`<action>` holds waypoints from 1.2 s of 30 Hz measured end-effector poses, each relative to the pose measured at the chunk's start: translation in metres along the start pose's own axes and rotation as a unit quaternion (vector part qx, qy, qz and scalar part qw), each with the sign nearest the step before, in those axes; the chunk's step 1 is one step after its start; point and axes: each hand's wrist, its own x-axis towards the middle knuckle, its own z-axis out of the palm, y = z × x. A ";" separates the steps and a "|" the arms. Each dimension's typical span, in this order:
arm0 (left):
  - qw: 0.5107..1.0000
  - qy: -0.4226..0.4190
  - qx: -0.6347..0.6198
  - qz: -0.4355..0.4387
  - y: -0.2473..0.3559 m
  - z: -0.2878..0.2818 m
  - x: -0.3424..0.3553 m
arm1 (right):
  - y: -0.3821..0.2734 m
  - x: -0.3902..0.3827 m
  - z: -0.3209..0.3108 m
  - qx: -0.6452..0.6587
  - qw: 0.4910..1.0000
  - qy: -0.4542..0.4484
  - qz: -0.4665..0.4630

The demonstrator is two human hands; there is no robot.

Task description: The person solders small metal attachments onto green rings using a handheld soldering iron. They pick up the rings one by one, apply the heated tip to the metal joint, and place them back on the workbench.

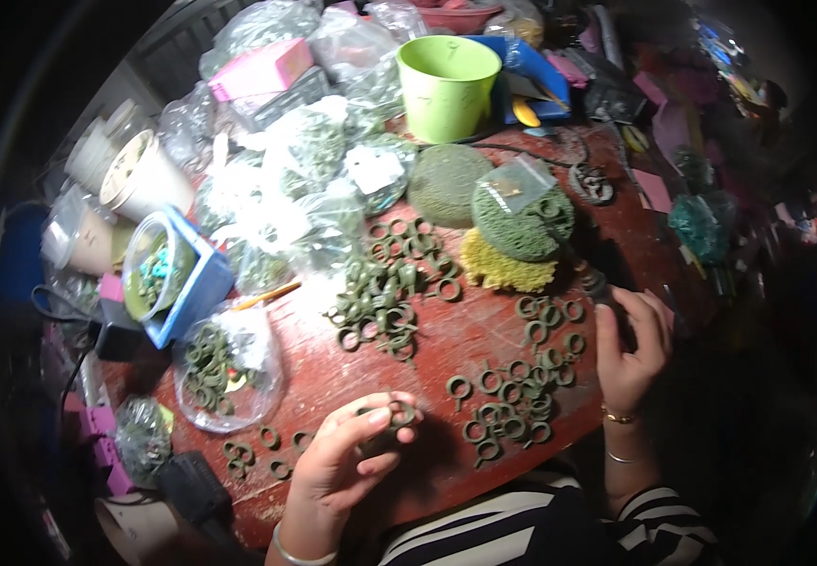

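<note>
My left hand, at the front edge of the table, pinches a dark green ring between thumb and fingers. At the right side of the table my right hand is closed around a dark, short-handled tool, whose kind I cannot make out. Between the hands lies a loose group of green rings with short stems. A denser pile of similar green rings sits farther back in the middle. Several more rings lie to the left of my left hand.
Round green pads and a yellow sponge lie behind the rings. A lime-green bucket stands at the back. Clear plastic bags, a ring-filled bag, a blue container and white buckets crowd the left.
</note>
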 end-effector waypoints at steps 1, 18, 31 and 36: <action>1.000 0.009 0.001 0.006 0.001 -0.001 0.001 | 0.000 -0.001 -0.001 0.016 1.000 0.000 -0.009; 0.996 0.001 -0.073 -0.054 0.001 -0.010 0.001 | -0.044 -0.027 -0.003 0.246 0.947 -0.200 -0.058; 0.995 0.017 -0.088 -0.045 -0.001 -0.012 0.000 | -0.045 -0.025 0.000 0.249 0.942 -0.211 -0.078; 0.994 -0.015 -0.094 -0.057 0.000 -0.013 0.000 | -0.044 -0.027 0.002 0.245 0.944 -0.206 -0.084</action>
